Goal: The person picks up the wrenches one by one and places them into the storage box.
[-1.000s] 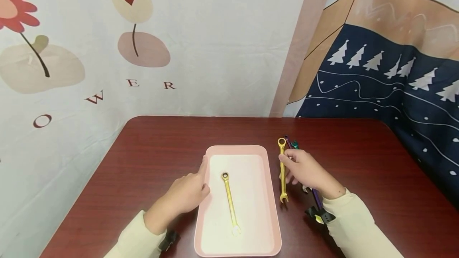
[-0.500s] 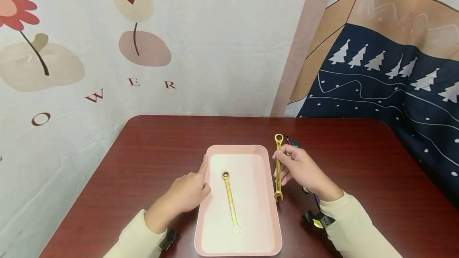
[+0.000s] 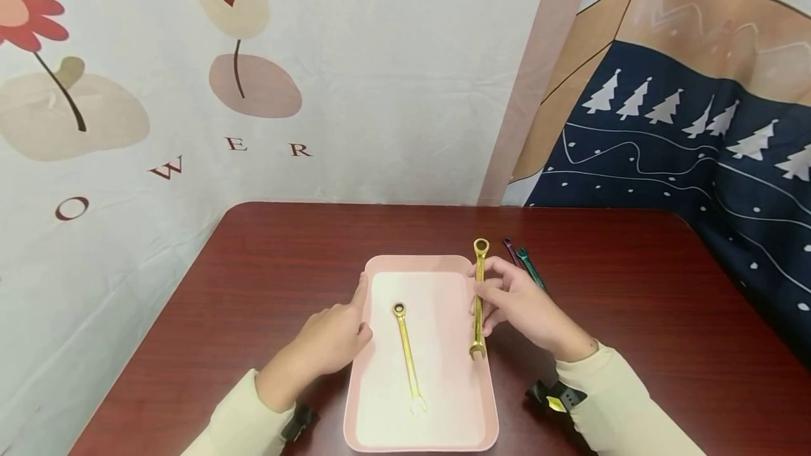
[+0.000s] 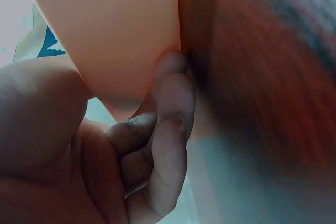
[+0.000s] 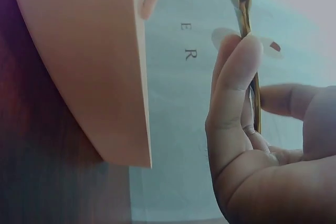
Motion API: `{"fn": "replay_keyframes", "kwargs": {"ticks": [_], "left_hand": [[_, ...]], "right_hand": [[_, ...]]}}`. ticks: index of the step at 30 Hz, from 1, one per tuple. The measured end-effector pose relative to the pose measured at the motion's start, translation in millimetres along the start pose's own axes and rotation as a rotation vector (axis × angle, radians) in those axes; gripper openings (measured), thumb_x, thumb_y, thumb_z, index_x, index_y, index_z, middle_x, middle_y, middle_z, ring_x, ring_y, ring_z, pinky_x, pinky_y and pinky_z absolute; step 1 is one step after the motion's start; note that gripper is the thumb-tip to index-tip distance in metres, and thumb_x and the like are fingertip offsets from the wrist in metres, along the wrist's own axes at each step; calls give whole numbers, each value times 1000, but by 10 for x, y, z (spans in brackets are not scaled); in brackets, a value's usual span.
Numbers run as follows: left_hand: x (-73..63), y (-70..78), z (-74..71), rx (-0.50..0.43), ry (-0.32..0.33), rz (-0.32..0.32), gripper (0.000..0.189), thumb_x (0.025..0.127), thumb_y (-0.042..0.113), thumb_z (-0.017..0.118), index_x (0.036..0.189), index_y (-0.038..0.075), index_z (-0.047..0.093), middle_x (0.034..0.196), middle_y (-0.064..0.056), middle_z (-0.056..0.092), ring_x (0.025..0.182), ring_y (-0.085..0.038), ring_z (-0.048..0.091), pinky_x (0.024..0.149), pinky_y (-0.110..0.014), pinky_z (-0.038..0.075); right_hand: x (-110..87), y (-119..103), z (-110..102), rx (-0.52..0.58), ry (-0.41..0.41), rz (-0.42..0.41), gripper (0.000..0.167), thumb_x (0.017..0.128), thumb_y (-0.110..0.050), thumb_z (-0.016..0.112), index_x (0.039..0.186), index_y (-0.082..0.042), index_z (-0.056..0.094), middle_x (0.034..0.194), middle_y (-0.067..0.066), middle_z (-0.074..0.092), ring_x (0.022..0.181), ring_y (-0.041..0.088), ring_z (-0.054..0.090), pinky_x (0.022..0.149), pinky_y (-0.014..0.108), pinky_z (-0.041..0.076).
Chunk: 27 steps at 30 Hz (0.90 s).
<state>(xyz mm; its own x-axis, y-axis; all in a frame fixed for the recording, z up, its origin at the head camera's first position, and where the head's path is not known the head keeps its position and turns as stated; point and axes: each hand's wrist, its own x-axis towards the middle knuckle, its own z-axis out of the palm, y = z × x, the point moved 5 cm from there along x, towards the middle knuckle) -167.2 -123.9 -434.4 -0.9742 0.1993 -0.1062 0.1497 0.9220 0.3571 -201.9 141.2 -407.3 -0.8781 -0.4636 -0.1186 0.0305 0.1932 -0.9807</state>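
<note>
A pink tray (image 3: 380,400) lies on the dark red table (image 3: 272,266). Inside it rests one gold wrench (image 3: 407,359), ring end away from me. My right hand (image 3: 514,305) pinches a second gold wrench (image 3: 479,280) by its shaft and holds it over the tray's right rim; in the right wrist view the fingers (image 5: 233,103) wrap this gold wrench (image 5: 245,19) beside the tray (image 5: 89,72). My left hand (image 3: 332,336) rests against the tray's left edge, fingers loosely curled, touching the tray wall (image 4: 110,30) in the left wrist view.
A purple wrench (image 3: 510,249) and a green wrench (image 3: 529,266) lie on the table just right of the tray, partly hidden by my right hand. Printed fabric backdrops hang behind and to the right of the table.
My right hand has lifted the gold wrench off the table and carried it left, from beside the tray to over its right rim. The left hand has stayed put.
</note>
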Motion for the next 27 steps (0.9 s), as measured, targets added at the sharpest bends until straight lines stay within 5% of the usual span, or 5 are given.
{"fn": "replay_keyframes", "kwargs": {"ticks": [8,15,27], "left_hand": [[-4,-2,-2,-4,1,7,84,90,18,56,159,0,14,50,3,44,45,-14,36,46,-33,32],[-5,-5,-3,-3,-5,4,84,89,18,56,160,0,13,50,3,44,45,-14,36,47,-33,32],[-13,12,-16,-15,0,9,83,90,17,57,159,0,14,51,2,45,46,-15,39,47,-33,33]], "right_hand": [[7,31,162,-19,-44,-17,44,93,-1,59,134,-2,42,84,13,65,62,20,65,64,36,59],[3,55,321,18,-63,-42,56,92,-1,63,139,7,35,87,13,63,69,17,65,64,35,59],[-3,100,520,40,-61,-100,56,88,7,64,136,8,35,93,14,56,73,13,68,67,36,60]]}}
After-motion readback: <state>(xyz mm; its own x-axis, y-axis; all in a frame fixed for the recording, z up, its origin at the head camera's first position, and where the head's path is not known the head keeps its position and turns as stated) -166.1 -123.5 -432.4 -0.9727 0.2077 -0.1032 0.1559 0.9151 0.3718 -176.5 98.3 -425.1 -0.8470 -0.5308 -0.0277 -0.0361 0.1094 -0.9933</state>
